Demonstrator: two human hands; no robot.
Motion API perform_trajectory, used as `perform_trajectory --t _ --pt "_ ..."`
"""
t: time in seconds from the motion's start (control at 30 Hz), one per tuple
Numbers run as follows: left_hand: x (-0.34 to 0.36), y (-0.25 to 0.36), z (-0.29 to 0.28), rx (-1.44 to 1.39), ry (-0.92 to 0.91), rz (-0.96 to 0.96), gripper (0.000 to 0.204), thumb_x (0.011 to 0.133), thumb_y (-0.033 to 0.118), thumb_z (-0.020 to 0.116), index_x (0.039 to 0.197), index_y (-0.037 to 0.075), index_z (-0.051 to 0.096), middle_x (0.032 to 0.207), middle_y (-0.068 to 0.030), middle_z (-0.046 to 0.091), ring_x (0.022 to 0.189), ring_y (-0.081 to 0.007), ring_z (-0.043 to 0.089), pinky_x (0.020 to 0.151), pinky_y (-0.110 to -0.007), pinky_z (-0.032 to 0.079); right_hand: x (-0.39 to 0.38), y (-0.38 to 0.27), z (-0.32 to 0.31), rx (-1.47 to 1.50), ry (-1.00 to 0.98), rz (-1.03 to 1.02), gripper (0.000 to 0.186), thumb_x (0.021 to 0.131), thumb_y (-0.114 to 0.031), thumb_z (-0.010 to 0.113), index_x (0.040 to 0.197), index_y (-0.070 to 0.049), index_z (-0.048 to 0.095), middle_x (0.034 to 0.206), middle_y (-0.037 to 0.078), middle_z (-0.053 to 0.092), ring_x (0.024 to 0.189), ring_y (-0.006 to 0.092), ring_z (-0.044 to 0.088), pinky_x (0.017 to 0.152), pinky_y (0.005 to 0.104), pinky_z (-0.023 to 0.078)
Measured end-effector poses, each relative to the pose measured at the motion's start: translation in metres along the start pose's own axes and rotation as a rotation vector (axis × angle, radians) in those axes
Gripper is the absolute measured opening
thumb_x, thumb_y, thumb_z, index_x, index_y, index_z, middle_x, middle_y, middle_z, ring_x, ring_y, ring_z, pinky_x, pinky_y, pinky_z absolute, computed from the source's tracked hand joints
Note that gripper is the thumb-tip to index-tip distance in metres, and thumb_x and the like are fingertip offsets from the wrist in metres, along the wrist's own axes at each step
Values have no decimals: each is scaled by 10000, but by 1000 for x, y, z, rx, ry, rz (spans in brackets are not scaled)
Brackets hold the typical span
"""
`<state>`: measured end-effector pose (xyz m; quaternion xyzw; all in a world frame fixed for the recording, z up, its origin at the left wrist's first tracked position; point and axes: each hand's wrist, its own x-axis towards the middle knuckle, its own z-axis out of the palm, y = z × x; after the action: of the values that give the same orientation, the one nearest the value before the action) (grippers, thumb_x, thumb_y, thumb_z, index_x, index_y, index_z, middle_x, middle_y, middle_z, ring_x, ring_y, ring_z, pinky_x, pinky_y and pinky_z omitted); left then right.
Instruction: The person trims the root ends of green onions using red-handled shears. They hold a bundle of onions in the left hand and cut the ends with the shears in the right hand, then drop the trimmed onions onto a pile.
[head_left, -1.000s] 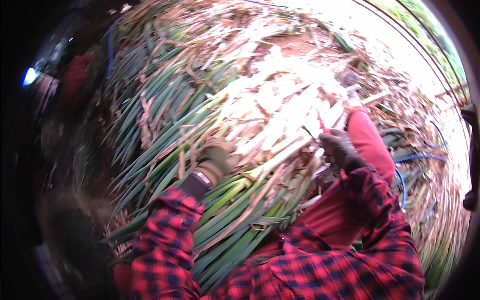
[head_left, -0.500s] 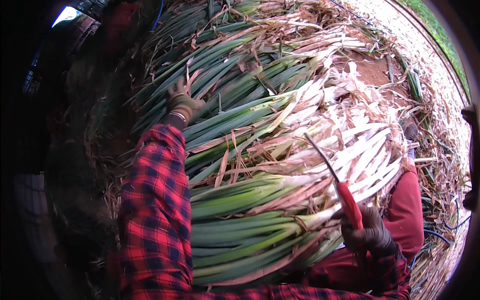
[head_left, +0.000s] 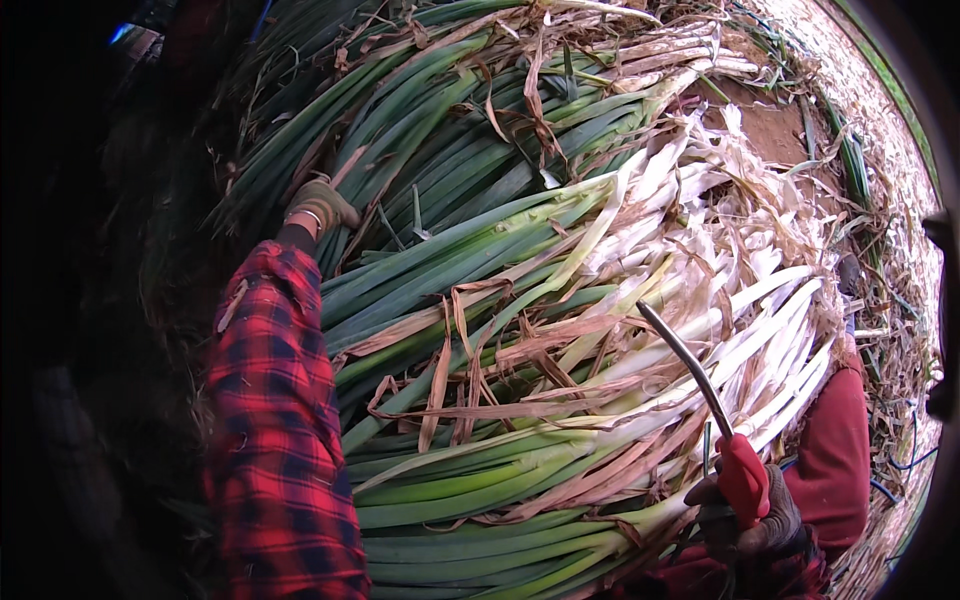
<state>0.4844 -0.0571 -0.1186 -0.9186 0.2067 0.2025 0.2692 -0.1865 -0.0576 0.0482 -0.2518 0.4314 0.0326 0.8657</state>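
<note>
My left hand (head_left: pixel 322 205), in a striped work glove, is closed round the green leaf ends of some long green onions (head_left: pixel 395 110) on the far left of the pile. Its fingertips are hidden among the leaves. My right hand (head_left: pixel 765 520), in a dark glove, grips the red handle of a sickle (head_left: pixel 695 375) at the lower right. The narrow curved blade points up and to the left over the white stalks. More green onions (head_left: pixel 480 470) lie across the middle, leaves toward the left and pale, papery root ends toward the right.
Bare brown soil (head_left: pixel 755 125) shows at the upper right. Dry straw and husks (head_left: pixel 880 180) cover the ground along the right. My red-clad leg (head_left: pixel 835 455) is beside the root ends. Blue cord (head_left: pixel 910 462) lies on the right. The left side is dark.
My left hand has gone from spread over the leaves to closed round some of them, shifting left. The sickle in my right hand sits lower and slightly farther right in view.
</note>
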Motion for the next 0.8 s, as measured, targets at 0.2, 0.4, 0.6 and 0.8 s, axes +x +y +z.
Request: perform_trajectory --t 0.2,0.4,0.6,0.8 --pt "-80 15 -37 129 38 105 868 667 384 811 1444 124 525 1403 -193 574 1287 -307 576 1045 -417 486 -2 16 -6 65 -25 -152 790 693 -251 877 1323 75 527 763 61 636 609 135 600 561 266 466" --pt "-256 -4 -139 361 222 415 789 627 333 776 1366 118 599 1178 -213 686 1037 -366 693 879 -426 568 -8 23 -6 50 -115 -278 680 782 -233 806 1324 49 507 705 7 546 495 96 512 445 244 401" --pt "-414 5 -97 333 329 838 465 633 360 770 892 -25 728 869 -242 708 839 -368 717 771 -429 580 -37 39 -48 92 25 -457 562 852 -220 722 1315 10 501 629 -3 482 455 91 429 423 245 358" --pt "-510 -117 -55 568 -209 928 759 728 634 761 1103 -18 666 928 -205 714 885 -338 713 814 -451 561 -48 39 -30 129 -66 -458 544 826 -163 700 1302 15 507 604 -3 438 417 81 404 380 244 319"
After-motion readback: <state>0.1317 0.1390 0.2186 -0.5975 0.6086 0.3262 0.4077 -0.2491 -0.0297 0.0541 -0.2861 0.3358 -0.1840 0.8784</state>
